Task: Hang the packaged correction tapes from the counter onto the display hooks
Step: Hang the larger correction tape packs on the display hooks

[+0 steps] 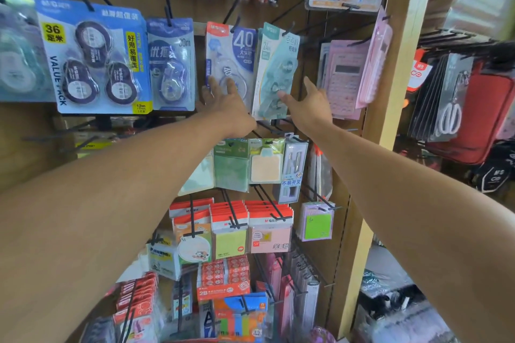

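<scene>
Packaged correction tapes hang on black display hooks (235, 25) on a wooden board. My left hand (223, 103) reaches up with spread fingers touching the lower part of the white-and-blue "40" pack (234, 56). My right hand (306, 103) is raised beside the teal "24m" pack (274, 69), which hangs tilted; the thumb touches its lower right edge and the fingers point up. Neither hand grips anything. Further left hang a blue "30m" pack (170, 64) and a three-piece "36" value pack (94, 56). The counter is out of view.
Pink calculators (345, 75) hang right of the tapes, next to a wooden post (390, 92). Sticky notes (231, 164), pen packs and erasers fill the hooks below. Scissors (448, 117) and red pouches hang on a rack at far right.
</scene>
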A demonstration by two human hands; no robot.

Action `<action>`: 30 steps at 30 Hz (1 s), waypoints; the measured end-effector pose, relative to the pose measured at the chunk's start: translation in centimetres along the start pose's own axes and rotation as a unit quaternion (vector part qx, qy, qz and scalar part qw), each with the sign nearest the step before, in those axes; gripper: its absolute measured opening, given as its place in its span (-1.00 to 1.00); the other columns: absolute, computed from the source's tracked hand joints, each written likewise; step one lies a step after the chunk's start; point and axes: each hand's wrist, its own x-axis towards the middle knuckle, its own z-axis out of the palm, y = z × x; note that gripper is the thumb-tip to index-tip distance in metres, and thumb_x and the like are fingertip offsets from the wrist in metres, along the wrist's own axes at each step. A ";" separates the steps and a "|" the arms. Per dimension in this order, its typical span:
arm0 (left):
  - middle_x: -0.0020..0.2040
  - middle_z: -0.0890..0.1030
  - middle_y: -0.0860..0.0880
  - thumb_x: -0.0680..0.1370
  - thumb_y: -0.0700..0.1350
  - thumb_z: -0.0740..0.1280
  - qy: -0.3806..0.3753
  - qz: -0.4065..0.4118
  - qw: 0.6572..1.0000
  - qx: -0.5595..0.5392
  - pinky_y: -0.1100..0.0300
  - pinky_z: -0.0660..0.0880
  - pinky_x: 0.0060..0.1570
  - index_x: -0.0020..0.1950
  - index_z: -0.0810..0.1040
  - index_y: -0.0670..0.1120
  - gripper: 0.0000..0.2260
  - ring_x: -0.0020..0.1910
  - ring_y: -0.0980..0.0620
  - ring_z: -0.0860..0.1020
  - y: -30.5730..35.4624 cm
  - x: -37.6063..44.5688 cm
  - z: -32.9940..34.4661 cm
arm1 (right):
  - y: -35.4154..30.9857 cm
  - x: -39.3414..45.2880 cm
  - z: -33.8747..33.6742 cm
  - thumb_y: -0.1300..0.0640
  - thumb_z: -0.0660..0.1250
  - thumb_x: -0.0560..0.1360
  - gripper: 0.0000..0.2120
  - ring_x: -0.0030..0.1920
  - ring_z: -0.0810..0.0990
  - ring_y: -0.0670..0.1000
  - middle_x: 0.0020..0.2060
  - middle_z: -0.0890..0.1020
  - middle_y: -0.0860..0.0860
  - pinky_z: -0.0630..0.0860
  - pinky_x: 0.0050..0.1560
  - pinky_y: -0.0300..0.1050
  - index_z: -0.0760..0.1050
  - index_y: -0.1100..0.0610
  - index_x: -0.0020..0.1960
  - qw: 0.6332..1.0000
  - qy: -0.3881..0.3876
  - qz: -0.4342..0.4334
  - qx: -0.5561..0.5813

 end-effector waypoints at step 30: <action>0.64 -0.34 -0.18 0.50 0.19 0.42 -0.028 0.080 0.986 0.146 -0.19 -0.21 0.60 0.65 -0.33 0.00 0.06 0.62 -0.20 -0.34 4.3 0.1 2.2 | -1.1 -3.3 -6.4 0.24 0.32 0.49 -0.21 0.53 0.23 0.16 0.57 0.24 0.05 0.43 0.38 0.14 0.10 -0.06 0.64 0.973 -0.116 -0.149 -0.131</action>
